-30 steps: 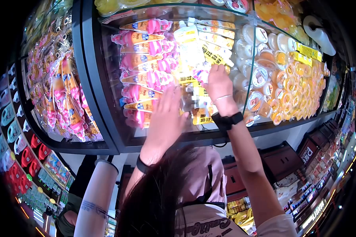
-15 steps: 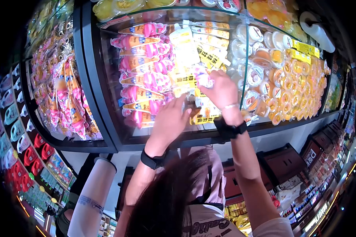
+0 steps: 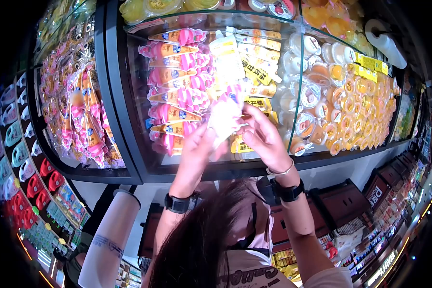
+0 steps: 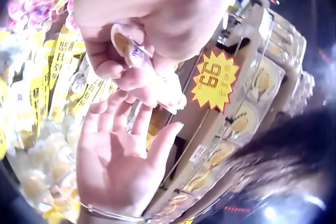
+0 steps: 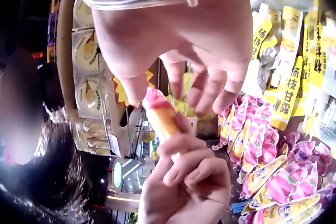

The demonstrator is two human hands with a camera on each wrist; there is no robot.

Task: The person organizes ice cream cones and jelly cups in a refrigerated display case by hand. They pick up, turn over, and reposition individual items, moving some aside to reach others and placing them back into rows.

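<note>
A pink, cone-shaped packet (image 3: 224, 115) is above the display case, overexposed in the head view. My left hand (image 3: 197, 151) grips its lower end, the fingers curled round it in the left wrist view. In the right wrist view the packet (image 5: 163, 119) points its pink top toward the thumb of my right hand (image 5: 178, 45). That hand (image 4: 118, 155) shows its palm in the left wrist view, fingers spread and relaxed, with nothing held. Whether a fingertip brushes the packet, I cannot tell. Pink cone packets (image 3: 180, 77) and yellow-and-white pouches (image 3: 259, 67) lie underneath.
Round cups (image 3: 355, 105) fill the compartment on the right, behind a glass divider (image 3: 301, 72). A dark frame (image 3: 117, 91) separates more cone packets (image 3: 89, 115) on the left. Along the near side runs the case's edge (image 3: 225, 172). A yellow starburst tag (image 4: 214, 80) is beside my left hand.
The pink packet has passed from my right hand to my left and come toward me. My right hand has let go and drawn back, its fingers now spread.
</note>
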